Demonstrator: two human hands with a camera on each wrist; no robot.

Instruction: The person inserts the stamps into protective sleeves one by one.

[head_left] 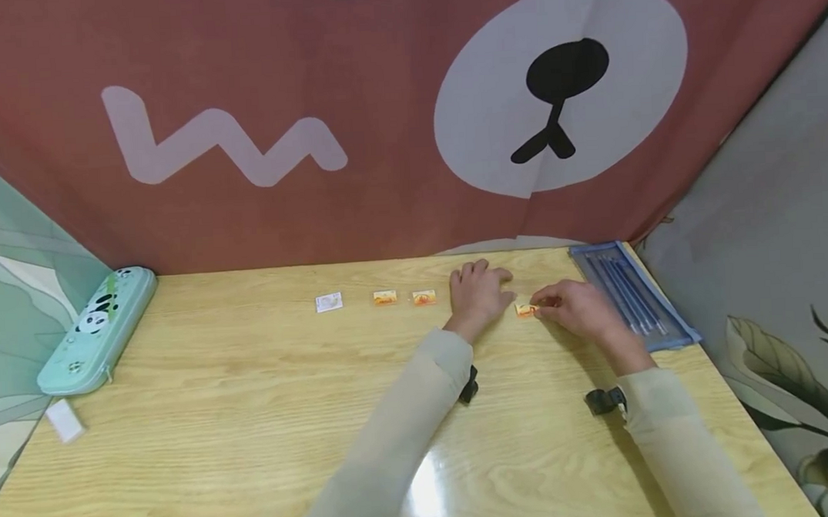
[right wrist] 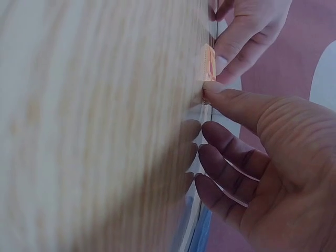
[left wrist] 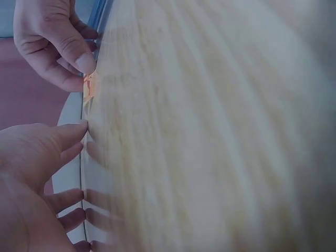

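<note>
In the head view, a small orange-and-white rectangular piece (head_left: pixel 526 310) lies low at the table surface. My right hand (head_left: pixel 577 307) pinches its right end between thumb and finger; the right wrist view has the thumb (right wrist: pixel 231 100) over the end of the orange piece (right wrist: pixel 209 63). Just left of it, my left hand (head_left: pixel 477 293) rests on the table with fingers spread, holding nothing. Seen from the left wrist, the left hand's (left wrist: pixel 37 173) fingertips are down at the tabletop, beside the orange piece (left wrist: pixel 89 86). Two similar orange pieces (head_left: pixel 424 297) and a whitish one (head_left: pixel 329 302) lie in a row further left.
A blue-edged clear pouch (head_left: pixel 631 295) with several pencil-like sticks lies right of my right hand. At the table's left edge are a mint panda pencil case (head_left: pixel 99 331) and a small white block (head_left: pixel 65 420). A brown bear-print cloth (head_left: pixel 384 213) hangs behind the wooden table (head_left: pixel 254 420).
</note>
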